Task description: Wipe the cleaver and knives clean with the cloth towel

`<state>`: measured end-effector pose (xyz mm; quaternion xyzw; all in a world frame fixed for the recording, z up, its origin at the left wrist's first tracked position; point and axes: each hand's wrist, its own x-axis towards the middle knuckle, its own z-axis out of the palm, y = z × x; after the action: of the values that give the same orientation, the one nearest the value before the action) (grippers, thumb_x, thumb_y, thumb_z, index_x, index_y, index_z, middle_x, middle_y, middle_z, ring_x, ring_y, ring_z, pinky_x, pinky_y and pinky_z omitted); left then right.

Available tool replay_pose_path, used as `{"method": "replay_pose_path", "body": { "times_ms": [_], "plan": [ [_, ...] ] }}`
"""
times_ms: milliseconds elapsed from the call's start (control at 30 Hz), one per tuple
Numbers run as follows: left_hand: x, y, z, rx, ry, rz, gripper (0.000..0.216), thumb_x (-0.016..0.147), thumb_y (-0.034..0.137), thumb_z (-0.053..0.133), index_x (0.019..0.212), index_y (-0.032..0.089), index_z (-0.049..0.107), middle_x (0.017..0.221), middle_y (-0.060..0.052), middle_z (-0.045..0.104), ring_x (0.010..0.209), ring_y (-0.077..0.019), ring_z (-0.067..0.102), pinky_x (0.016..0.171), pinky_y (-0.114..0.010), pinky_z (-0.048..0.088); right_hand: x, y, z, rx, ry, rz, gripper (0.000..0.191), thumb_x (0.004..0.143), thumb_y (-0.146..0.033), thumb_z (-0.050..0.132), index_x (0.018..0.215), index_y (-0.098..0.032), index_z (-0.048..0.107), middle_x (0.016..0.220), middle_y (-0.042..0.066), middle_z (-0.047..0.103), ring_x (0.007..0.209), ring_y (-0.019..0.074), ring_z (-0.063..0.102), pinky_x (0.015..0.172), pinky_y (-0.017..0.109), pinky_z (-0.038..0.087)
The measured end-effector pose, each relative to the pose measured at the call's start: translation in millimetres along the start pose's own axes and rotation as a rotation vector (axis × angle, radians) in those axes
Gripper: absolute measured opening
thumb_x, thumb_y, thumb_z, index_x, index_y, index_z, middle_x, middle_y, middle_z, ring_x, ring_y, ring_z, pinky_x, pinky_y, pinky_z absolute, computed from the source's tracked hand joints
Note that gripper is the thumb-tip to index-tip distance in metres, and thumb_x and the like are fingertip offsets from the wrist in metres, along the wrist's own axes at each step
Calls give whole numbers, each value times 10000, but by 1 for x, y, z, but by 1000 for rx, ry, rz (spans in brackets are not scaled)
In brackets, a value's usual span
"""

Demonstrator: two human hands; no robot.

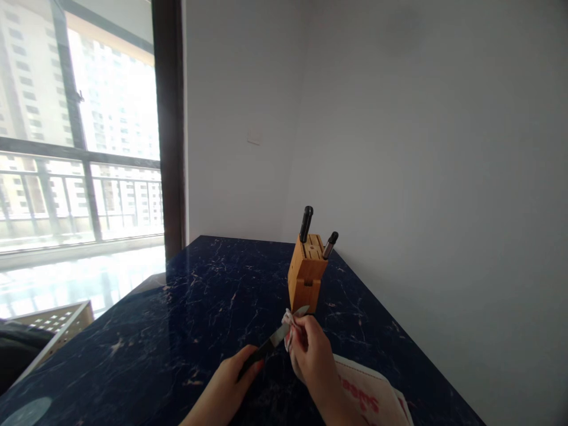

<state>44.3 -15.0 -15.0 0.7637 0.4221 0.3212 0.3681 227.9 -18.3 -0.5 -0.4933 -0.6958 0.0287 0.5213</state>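
My left hand [231,381] is closed on the black handle of a small knife [277,338] whose blade slants up to the right. My right hand [310,349] pinches a white cloth [368,396] with red print against the blade near its tip. The rest of the cloth trails down to the right over the dark blue marble table [177,313]. Just behind the hands stands a wooden knife block [305,275] with two black-handled knives in it.
A white wall runs along the table's right side and back. A large window with a railing is on the left. A white perforated box [57,322] sits low beside the table's left edge.
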Motion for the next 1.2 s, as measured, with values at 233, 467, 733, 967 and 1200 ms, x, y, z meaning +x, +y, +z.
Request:
{"method": "replay_pose_path", "body": {
  "times_ms": [233,467,733,967,1200],
  "plan": [
    [-1,-2,2,8,15,14,222,839,326,406,943,195,552,873,-6,651,800,-157,587,719,-215,418,-4,-14,4,1,-151,-72,175,783,-90,430,863,-215,522,901,35,607,868,152,594,773,250,462],
    [-2,1,2,70,21,16,236,846,357,379,882,200,552,766,5,637,701,-148,583,643,-208,423,0,-2,-3,-4,-21,17,104,806,-141,431,823,-206,511,847,34,614,826,149,606,755,243,474],
    [-2,-6,5,53,74,24,226,835,354,402,964,234,544,910,-14,660,844,-182,598,735,-239,438,-4,-17,3,11,-103,-34,153,807,-141,427,874,-215,544,891,43,614,858,158,601,767,257,471],
    [-4,2,4,102,31,36,202,849,328,391,918,221,547,829,3,661,768,-157,608,693,-213,428,17,1,-26,92,31,211,92,807,-258,458,812,-203,531,765,34,641,654,157,617,625,250,486],
    [-5,-11,8,122,81,23,224,835,332,415,996,242,542,927,-5,665,863,-174,603,759,-230,435,21,-1,-34,57,81,241,89,803,-265,456,769,-208,515,702,15,623,600,148,599,596,237,470]
  ]
}}
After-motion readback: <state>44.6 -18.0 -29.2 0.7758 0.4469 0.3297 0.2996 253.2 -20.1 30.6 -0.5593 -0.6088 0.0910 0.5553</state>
